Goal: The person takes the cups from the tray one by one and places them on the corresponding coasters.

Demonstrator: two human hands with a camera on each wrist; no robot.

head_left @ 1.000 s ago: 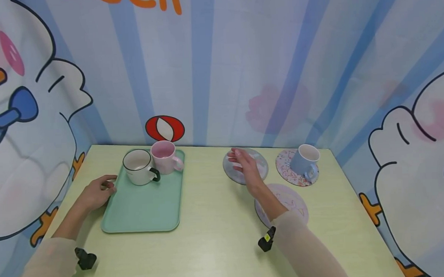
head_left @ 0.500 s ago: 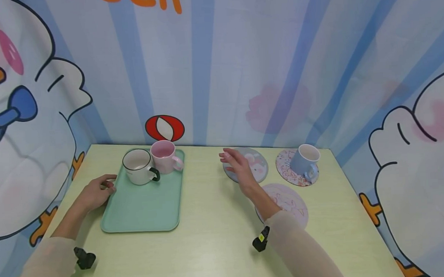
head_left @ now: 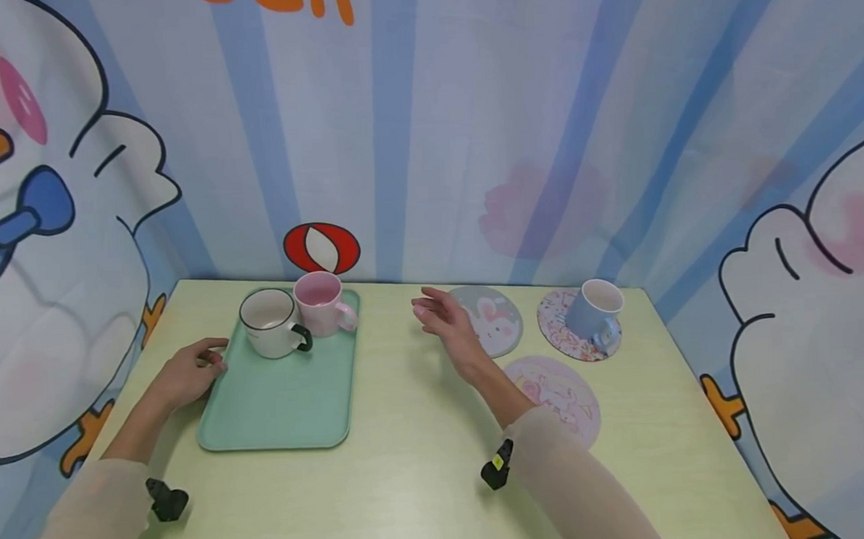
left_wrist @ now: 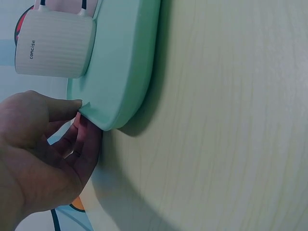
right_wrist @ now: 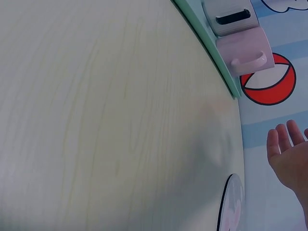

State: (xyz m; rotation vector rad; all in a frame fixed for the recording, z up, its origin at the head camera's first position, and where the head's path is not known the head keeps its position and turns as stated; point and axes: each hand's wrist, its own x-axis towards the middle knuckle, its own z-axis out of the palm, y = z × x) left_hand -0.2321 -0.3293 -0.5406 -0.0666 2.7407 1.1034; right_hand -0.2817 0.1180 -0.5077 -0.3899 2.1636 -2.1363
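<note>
At the left rim of a mint-green tray [head_left: 282, 409], my left hand [head_left: 186, 377] pinches the edge; in the left wrist view its thumb [left_wrist: 67, 107] lies on the rim with the fingers below. A ribbed white mug [head_left: 267, 337] with a black handle and a pink mug [head_left: 318, 311] stand upright on the tray's far part. My right hand [head_left: 452, 333] holds nothing, its fingers extended and apart. It hovers by the left side of a round grey coaster [head_left: 500, 331] with a rabbit picture, partly covering it.
To the right, a light-blue mug [head_left: 584, 315] stands on a floral round coaster [head_left: 556, 336]. A pink-lilac round coaster [head_left: 564, 396] lies nearer, partly behind the right forearm. A striped cartoon curtain [head_left: 426, 141] hangs behind the pale wooden table [head_left: 405, 480].
My right hand has moved left from over the grey coaster, uncovering more of it. The left hand, tray and mugs stay in place.
</note>
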